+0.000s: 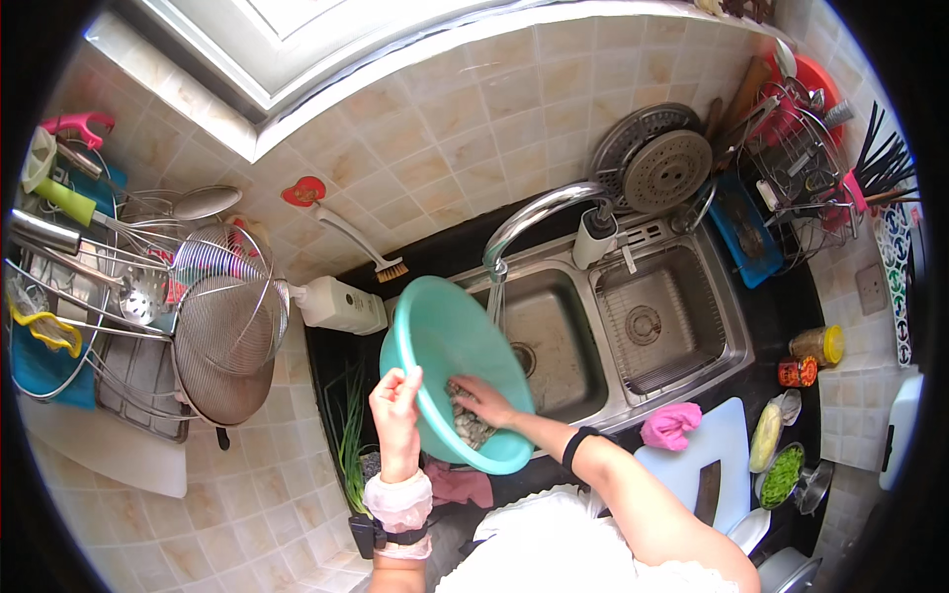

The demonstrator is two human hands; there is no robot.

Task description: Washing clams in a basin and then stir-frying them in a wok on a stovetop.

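Note:
A green plastic basin [467, 326] is tilted over the left part of the sink. My left hand [394, 400] grips its rim on the left side, thumb over the edge. Inside, my right hand [485, 402] lies against a heap of small greyish food pieces [468, 428], perhaps shellfish; its fingertips are partly hidden among them. Behind the basin's right side, water runs from the chrome faucet [549, 207] towards the left sink bowl [563, 341].
A wire rack [637, 326] sits in the right bowl. On the counter are a white bottle [341, 305], spring onions [354, 437], a pink cloth [671, 426] on a cutting board [730, 452], a knife [709, 491] and a bowl of chopped greens [781, 476]. Strainers [226, 348] hang at left.

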